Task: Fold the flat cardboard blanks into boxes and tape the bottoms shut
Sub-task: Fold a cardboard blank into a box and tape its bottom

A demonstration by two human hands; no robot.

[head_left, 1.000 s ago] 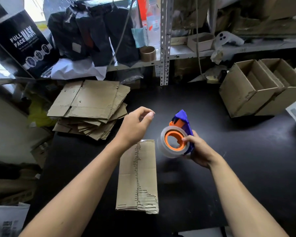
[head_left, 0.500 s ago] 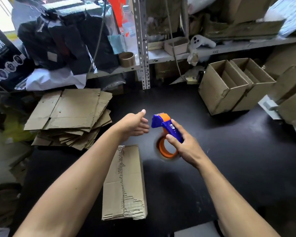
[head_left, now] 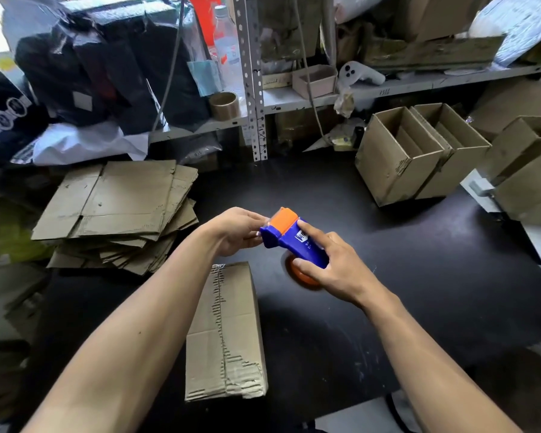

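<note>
Below your hands, one box point(head_left: 225, 332) untaped; right hand point(head_left: 331, 270) grips tape dispenser point(head_left: 294, 242), left hand point(head_left: 235, 232) pinches its front; blanks point(head_left: 116, 210) remain.

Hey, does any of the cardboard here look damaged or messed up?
Yes. The folded box lying below the hands has its outer paper torn away in a ragged strip, exposing the corrugation, worst at its near end.

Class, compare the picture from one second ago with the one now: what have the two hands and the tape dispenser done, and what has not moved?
The left hand moved right and now pinches at the front of the tape dispenser. The right hand turned the dispenser over, so the roll now faces down. The folded box still lies on the black table, and the stack of flat blanks stays put.
</note>
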